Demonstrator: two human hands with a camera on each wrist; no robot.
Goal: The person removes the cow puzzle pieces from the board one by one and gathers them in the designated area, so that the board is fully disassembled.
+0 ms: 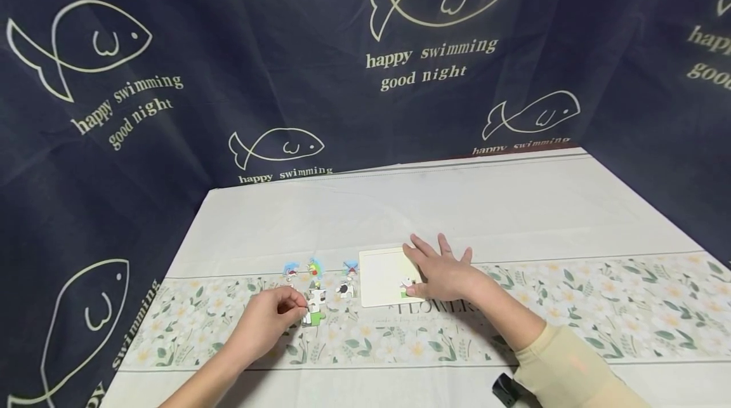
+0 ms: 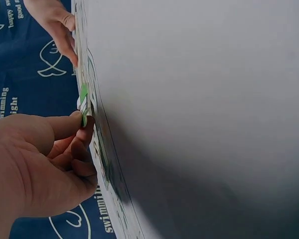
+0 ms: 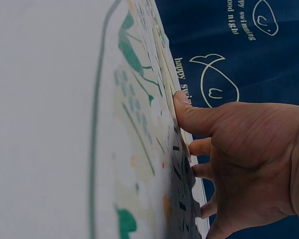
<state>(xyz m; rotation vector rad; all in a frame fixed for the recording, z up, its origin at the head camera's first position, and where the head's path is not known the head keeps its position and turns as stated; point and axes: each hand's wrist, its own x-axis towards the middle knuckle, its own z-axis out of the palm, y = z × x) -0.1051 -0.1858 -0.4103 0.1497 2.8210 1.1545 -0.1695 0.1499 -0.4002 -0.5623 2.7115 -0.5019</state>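
My left hand [image 1: 268, 320] pinches a small green and white jigsaw puzzle piece [image 2: 83, 119] between thumb and forefinger, at the left edge of the loose pieces. Beside those fingertips lies another green and white puzzle piece [image 1: 317, 317], with a black and white piece [image 1: 316, 296] just above it. My right hand [image 1: 448, 275] rests with spread fingers over the right side of a cream puzzle tray [image 1: 378, 278]. Its thumb presses near a puzzle piece [image 1: 406, 287] in the tray's lower right corner, partly covering it. The tray's remaining visible floor is plain.
Blue-toned puzzle pieces [image 1: 291, 268] lie along the upper left, and more pieces [image 1: 345, 287] sit close to the tray's left side. A flowered band crosses the white tablecloth [image 1: 434, 205]. Dark curtains [image 1: 342, 97] stand behind the table. A black object [image 1: 505, 389] is by the right sleeve.
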